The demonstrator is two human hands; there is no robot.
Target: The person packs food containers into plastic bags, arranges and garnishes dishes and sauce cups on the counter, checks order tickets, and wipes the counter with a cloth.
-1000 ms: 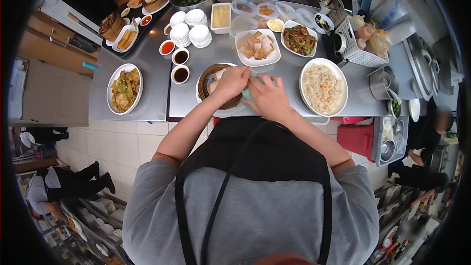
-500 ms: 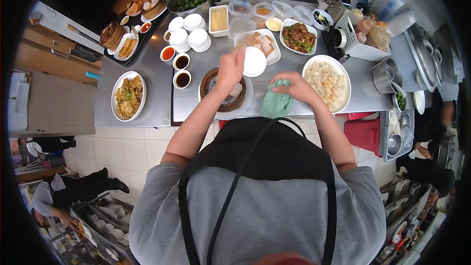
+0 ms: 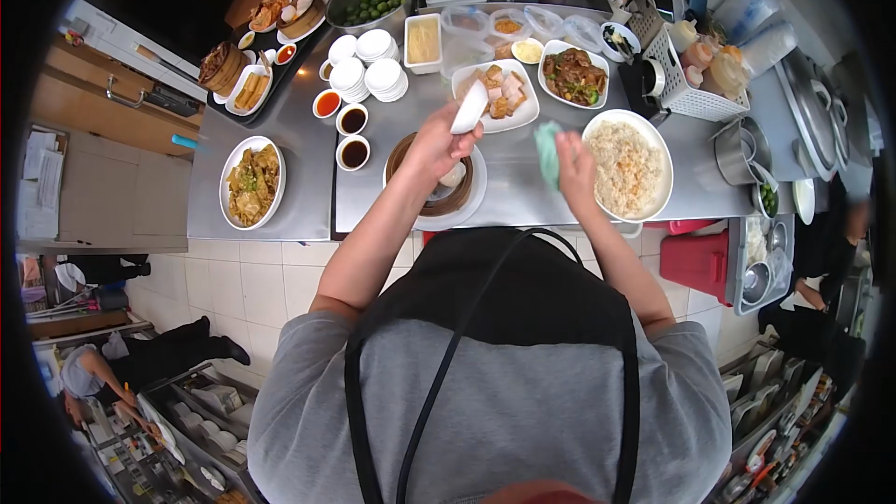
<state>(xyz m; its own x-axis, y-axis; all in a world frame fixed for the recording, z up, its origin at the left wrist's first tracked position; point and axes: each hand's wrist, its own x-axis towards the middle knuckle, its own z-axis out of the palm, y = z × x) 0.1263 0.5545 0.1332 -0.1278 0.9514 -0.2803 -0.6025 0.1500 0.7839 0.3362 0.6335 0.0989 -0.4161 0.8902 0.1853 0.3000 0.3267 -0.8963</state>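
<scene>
My left hand (image 3: 437,146) grips a small white dish (image 3: 470,107), tipped nearly on edge above the counter. Beneath that hand and forearm, a round bamboo steamer (image 3: 464,200) sits on a white plate (image 3: 481,194), with a pale dumpling (image 3: 455,176) partly visible inside. In my right hand (image 3: 577,168) is a green cloth (image 3: 548,155), lifted just left of the bowl of fried rice (image 3: 627,168). Beyond the dish lies a white plate of roast pork pieces (image 3: 505,93), partly hidden by it.
Stacked white dishes (image 3: 385,81) and sauce cups (image 3: 353,151) stand left of centre. A noodle dish (image 3: 252,182) is further left. Behind are a bowl of limes (image 3: 371,7) and a meat dish (image 3: 574,75). A white basket (image 3: 691,84) holds bottles at right.
The white dish has turned from face-on to nearly edge-on in my left hand. My right hand has moved slightly right, raising the green cloth from near the counter's front edge.
</scene>
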